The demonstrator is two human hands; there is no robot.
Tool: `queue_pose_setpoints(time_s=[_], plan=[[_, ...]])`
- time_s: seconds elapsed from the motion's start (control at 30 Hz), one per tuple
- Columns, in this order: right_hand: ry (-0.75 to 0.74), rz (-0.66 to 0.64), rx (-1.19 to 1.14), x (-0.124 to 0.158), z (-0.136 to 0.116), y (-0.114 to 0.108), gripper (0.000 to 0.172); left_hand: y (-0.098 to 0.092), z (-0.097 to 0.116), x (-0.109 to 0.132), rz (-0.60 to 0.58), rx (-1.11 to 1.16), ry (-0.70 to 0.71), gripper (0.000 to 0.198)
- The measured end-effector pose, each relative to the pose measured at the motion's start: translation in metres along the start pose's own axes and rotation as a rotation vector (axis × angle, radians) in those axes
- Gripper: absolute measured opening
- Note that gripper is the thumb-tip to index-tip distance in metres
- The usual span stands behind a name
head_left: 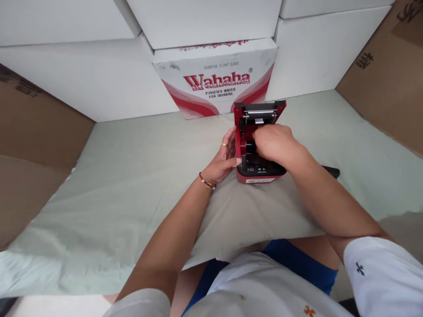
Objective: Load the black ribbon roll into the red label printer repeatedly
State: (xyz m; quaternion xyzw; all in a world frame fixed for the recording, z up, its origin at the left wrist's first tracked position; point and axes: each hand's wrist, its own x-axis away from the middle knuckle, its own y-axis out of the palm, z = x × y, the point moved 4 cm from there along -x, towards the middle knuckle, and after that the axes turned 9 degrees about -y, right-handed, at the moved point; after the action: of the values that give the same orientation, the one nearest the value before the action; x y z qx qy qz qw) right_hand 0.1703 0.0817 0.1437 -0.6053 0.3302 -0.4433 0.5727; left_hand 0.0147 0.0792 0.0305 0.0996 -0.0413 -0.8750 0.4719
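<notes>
A red and black label or receipt printer (261, 179) stands on the cloth-covered table, its hinged lid (280, 110) raised upright at the back. A roller runs across the lid. My left hand (225, 156) grips the printer's left side, thumb on the front left corner and fingers along the side wall. My right hand (274, 141) reaches into the open compartment from the right, fingers curled downward. Its fingertips are hidden inside, so I cannot make out what they hold or touch. Small indicator marks and a white label show on the printer's front.
A Wahaha water carton (218, 83) stands behind the printer, among stacked white boxes (307, 57). Brown cardboard walls the left (39, 127) and right (393, 83). A black object (331, 171) lies partly hidden beyond my right forearm. Wrinkled pale green cloth (139, 176) covers the table.
</notes>
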Motion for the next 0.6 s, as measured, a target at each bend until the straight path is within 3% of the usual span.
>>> queue_pose_setpoints(time_s=[0.13,0.2,0.33,0.4,0.47,0.5,0.6], plan=[[0.077,0.064,-0.056,0.003,0.001,0.003,0.032,0.001,-0.003,0.0,-0.013,0.019,-0.012,0.115],[0.106,0.157,-0.103,0.018,0.002,-0.004,0.035,0.002,-0.004,-0.001,-0.016,0.02,-0.012,0.115],[0.037,0.397,-0.382,0.084,0.01,-0.029,0.032,0.002,-0.004,-0.002,-0.008,0.008,0.001,0.114],[0.139,0.499,-0.529,0.131,0.03,-0.035,0.034,0.002,-0.003,-0.002,-0.012,0.007,0.009,0.112],[0.308,0.58,-0.606,0.174,0.057,-0.024,0.035,0.001,-0.002,-0.002,-0.012,0.016,0.014,0.11],[0.357,0.559,-0.647,0.189,0.068,-0.012,0.039,0.001,-0.002,-0.003,-0.008,0.021,0.017,0.109],[0.369,0.295,-0.745,0.204,0.087,0.044,0.048,-0.001,-0.003,-0.003,-0.001,0.02,0.015,0.111]])
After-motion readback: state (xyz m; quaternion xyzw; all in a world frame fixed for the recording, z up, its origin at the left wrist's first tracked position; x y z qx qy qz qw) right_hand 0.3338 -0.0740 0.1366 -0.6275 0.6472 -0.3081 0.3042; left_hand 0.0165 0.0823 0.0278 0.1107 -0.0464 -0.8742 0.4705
